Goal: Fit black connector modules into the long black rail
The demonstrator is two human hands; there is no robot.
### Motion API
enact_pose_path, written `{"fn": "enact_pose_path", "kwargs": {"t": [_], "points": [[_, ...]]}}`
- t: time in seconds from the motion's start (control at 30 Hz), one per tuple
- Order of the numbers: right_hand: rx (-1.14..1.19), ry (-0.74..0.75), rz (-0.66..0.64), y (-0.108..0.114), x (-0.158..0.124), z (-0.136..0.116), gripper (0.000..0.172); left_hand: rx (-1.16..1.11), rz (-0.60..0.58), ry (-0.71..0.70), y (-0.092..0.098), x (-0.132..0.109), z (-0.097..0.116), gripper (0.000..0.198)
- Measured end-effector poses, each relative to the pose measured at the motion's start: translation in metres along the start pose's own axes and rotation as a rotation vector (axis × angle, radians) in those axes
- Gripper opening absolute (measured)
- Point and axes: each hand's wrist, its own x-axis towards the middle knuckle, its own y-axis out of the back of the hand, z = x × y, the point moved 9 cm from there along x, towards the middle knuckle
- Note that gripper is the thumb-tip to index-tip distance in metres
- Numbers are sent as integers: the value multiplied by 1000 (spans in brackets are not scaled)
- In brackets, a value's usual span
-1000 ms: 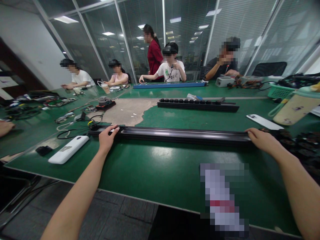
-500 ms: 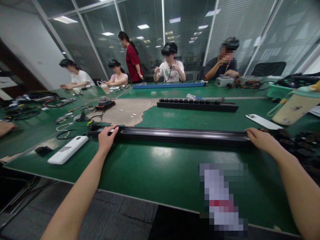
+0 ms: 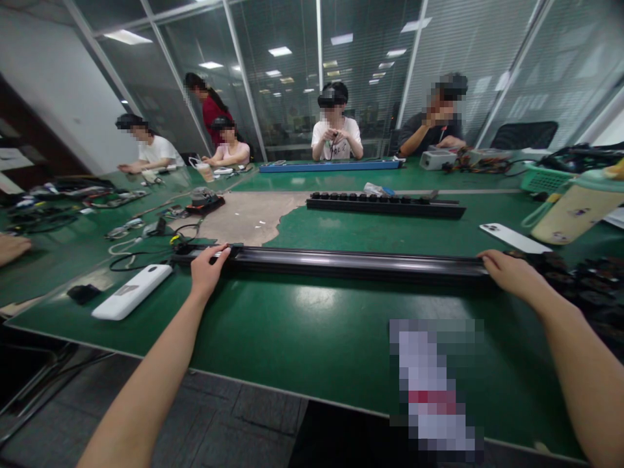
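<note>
Holding a long black bar (image 3: 351, 262) by its two ends, I have it lying crosswise in front of me, seemingly resting on the green table (image 3: 312, 344). My left hand (image 3: 207, 270) grasps it near the left end, thumb and fingers set apart over the top. My right hand (image 3: 511, 273) grasps the right end, index finger along the upper edge; its other fingers are mostly hidden, and I can't tell how hard either hand presses.

I'd call this step steadying the bar. Any shift of it would call for both hands moving together, so that neither end swings, and for care on the left, where a black cable (image 3: 117, 263) lies close to the bar's end.

Just left of that hand is a white handheld device (image 3: 132, 292). Dark parts (image 3: 595, 279) are heaped beside my right hand, with a white phone (image 3: 514, 238) and a pale yellow cup (image 3: 578, 208) beyond. Past the bar lie a brown sheet (image 3: 234, 214) and a black strip (image 3: 385, 205) carrying a row of knobs. Farther off, a blue bar (image 3: 331, 167) lies before a seated co-worker (image 3: 337, 136) in a white shirt.
</note>
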Motion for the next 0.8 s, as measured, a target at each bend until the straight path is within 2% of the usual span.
{"fn": "enact_pose_path", "kwargs": {"t": [0.3, 0.8], "points": [[10, 6, -3, -5, 2, 3, 46, -35, -10, -17, -3, 3, -5, 44], [3, 3, -11, -6, 4, 5, 47, -76, -21, -32, -3, 1, 1, 42]]}}
